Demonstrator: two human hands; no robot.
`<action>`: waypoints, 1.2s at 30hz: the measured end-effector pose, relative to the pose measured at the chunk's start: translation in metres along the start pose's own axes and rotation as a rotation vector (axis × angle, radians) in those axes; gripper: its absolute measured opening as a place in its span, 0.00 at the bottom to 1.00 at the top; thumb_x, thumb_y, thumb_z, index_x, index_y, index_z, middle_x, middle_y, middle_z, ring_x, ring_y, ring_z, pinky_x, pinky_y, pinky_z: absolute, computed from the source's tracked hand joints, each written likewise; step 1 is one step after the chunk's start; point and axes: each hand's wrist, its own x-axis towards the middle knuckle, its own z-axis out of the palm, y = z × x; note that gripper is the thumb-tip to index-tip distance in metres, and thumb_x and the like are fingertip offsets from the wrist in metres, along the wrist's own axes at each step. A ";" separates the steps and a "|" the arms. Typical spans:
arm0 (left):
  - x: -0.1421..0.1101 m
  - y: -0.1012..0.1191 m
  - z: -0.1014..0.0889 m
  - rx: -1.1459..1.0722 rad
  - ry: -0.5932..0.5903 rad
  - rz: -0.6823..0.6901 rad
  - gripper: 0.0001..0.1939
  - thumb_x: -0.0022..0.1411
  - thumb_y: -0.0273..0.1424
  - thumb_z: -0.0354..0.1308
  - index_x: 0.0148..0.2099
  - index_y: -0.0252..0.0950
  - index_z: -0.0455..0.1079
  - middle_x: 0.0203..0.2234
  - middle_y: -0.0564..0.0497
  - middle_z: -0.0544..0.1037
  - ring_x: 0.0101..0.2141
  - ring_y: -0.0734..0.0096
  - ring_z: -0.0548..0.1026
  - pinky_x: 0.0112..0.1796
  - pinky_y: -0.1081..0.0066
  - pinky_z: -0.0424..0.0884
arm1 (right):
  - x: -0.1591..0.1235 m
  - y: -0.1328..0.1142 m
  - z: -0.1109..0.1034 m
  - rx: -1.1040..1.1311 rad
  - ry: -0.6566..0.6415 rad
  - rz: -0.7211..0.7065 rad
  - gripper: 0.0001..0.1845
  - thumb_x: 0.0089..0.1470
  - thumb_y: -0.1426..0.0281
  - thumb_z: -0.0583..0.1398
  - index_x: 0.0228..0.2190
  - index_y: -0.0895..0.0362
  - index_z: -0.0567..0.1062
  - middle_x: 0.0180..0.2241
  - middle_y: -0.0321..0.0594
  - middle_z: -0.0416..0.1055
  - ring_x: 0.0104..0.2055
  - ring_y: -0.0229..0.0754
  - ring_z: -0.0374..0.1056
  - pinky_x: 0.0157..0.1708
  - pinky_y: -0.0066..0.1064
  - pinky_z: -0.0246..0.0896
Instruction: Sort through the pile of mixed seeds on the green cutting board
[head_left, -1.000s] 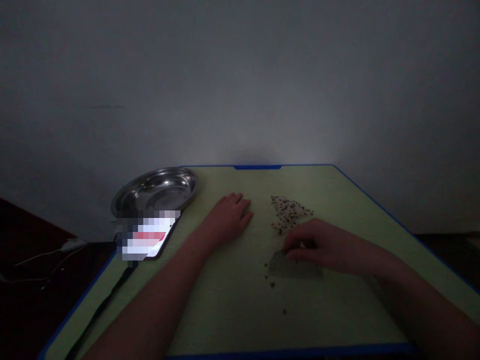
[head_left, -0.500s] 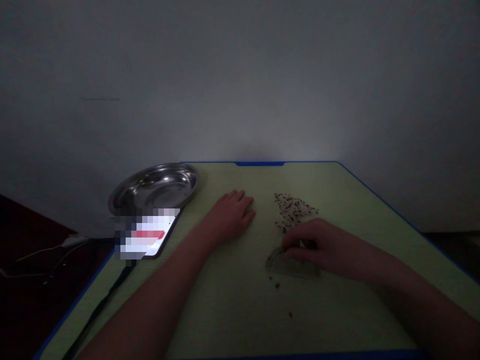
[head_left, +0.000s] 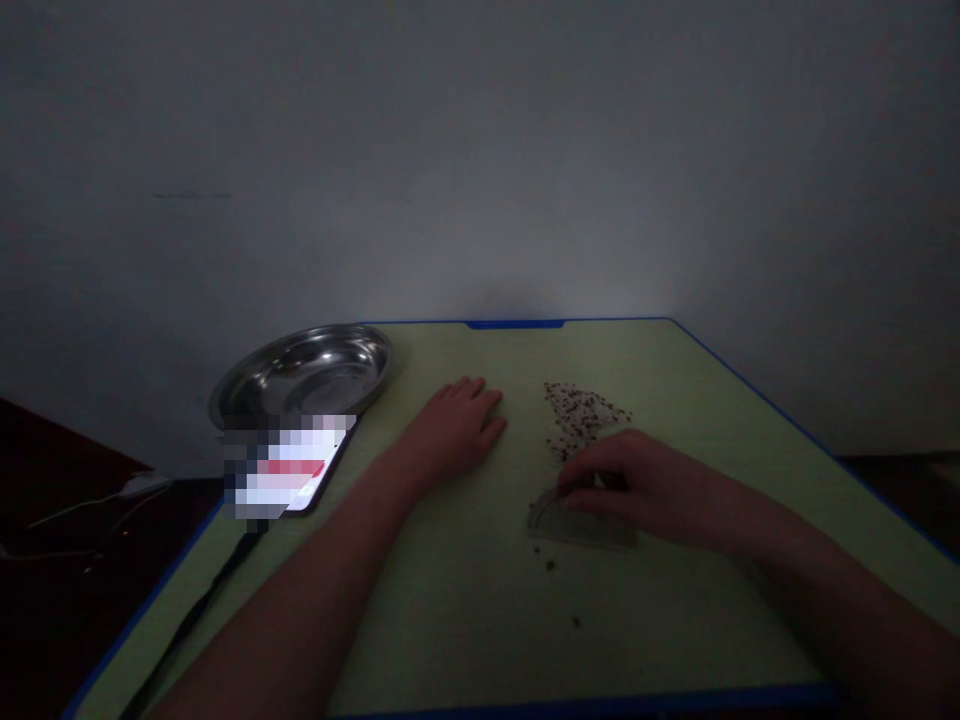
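My left hand lies palm down on the table with its fingers spread, holding nothing. To its right, my right hand has thumb and fingers closed at the upper edge of a clear plastic protractor. The protractor's straight edge faces me; my fingers hide part of its curved side. Just beyond that hand spreads a patch of small grains, dark ones mixed with pale ones. Several loose dark grains are scattered on the near side of the protractor.
A shiny metal basin stands at the table's far left. In front of it is a phone with a lit, blurred screen, and a dark strap runs from it. The pale green table has blue edges and meets a grey wall.
The whole view has shifted slightly, moving everything a little left and up. Both hands, the protractor and the grains keep nearly the same places on the table.
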 end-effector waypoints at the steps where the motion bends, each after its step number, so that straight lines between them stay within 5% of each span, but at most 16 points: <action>1: 0.000 0.000 0.000 0.006 -0.004 0.001 0.22 0.67 0.37 0.46 0.58 0.32 0.65 0.57 0.37 0.67 0.58 0.53 0.64 0.57 0.55 0.59 | 0.000 0.001 -0.001 -0.008 0.022 0.009 0.09 0.57 0.67 0.59 0.34 0.55 0.79 0.27 0.35 0.75 0.27 0.36 0.65 0.28 0.28 0.56; 20: 0.000 0.000 -0.003 0.026 -0.022 -0.006 0.23 0.67 0.37 0.45 0.58 0.31 0.65 0.55 0.37 0.68 0.57 0.53 0.65 0.56 0.55 0.60 | 0.003 0.002 0.000 -0.009 0.232 0.018 0.09 0.58 0.69 0.58 0.35 0.56 0.79 0.28 0.34 0.76 0.27 0.34 0.66 0.27 0.27 0.56; 36: -0.001 0.000 0.000 0.041 -0.017 -0.015 0.24 0.68 0.38 0.46 0.60 0.32 0.63 0.59 0.37 0.65 0.59 0.52 0.63 0.58 0.56 0.58 | 0.007 -0.003 0.010 -0.060 0.254 0.061 0.08 0.56 0.69 0.59 0.34 0.54 0.79 0.27 0.33 0.77 0.26 0.34 0.67 0.28 0.27 0.55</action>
